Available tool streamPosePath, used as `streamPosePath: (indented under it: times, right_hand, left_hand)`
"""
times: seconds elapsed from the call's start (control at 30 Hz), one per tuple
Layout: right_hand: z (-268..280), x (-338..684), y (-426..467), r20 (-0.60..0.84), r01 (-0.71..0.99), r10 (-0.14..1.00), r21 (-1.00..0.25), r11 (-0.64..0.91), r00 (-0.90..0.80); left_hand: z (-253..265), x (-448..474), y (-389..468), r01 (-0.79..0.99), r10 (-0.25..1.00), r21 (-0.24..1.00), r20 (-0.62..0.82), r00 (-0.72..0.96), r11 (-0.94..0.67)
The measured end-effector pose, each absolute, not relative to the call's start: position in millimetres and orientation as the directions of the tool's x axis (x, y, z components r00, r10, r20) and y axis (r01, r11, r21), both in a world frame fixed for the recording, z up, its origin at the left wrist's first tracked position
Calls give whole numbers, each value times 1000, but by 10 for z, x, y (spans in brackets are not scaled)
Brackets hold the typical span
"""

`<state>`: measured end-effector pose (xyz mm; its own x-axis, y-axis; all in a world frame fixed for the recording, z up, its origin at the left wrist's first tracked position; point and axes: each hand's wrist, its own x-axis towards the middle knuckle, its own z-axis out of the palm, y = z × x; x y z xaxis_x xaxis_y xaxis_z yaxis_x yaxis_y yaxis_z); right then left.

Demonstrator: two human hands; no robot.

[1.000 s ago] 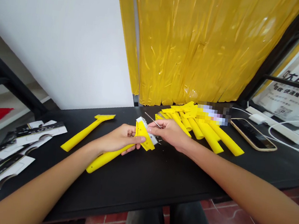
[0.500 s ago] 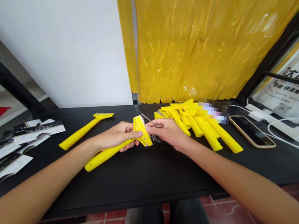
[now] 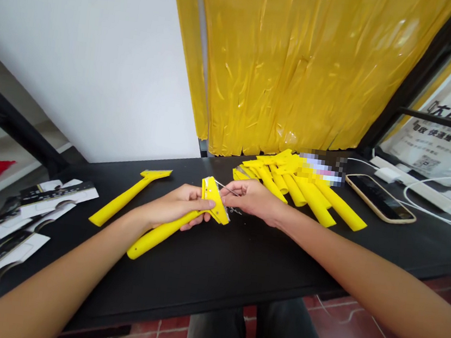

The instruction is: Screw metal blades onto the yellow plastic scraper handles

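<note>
My left hand [image 3: 186, 205] is closed around a yellow scraper [image 3: 160, 235] just below its head, with the thumb lying on the head. The handle slants down to the left. A thin metal hex key [image 3: 224, 186] is pinched in my right hand [image 3: 250, 198], its far end close to the scraper's head; whether it touches a screw is too small to tell. Small screws [image 3: 235, 211] lie on the black table beneath my right fingers, partly hidden. Another yellow scraper [image 3: 123, 198] rests on the table to the left of my left hand.
Several yellow scrapers [image 3: 308, 193] are heaped behind my right hand. A phone [image 3: 381, 199] and a white power strip [image 3: 421, 185] with cables lie at the right. Printed cards [image 3: 18, 253] are piled on the left. Yellow plastic strips [image 3: 286, 72] hang behind the table.
The hex key's end has shifted slightly right and down relative to the scraper's head. The scraper's head has turned a little, and both hands stay in nearly the same place.
</note>
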<state>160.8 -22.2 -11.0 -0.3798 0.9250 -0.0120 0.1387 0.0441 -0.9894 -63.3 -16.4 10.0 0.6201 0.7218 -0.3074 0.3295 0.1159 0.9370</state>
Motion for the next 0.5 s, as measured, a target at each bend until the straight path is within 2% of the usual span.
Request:
streamPosePath:
  times: [0.3,0.5]
  right_hand:
    - [-149,1579,-225,32,60,947,-997,54,-320]
    - [-117,1607,-230,-47,120,928,-993,-3,-368]
  left_hand:
    - [84,-625,-161,318,726,938,-313,612,137]
    - [90,-624,-163,326,719,934,-325,614,145]
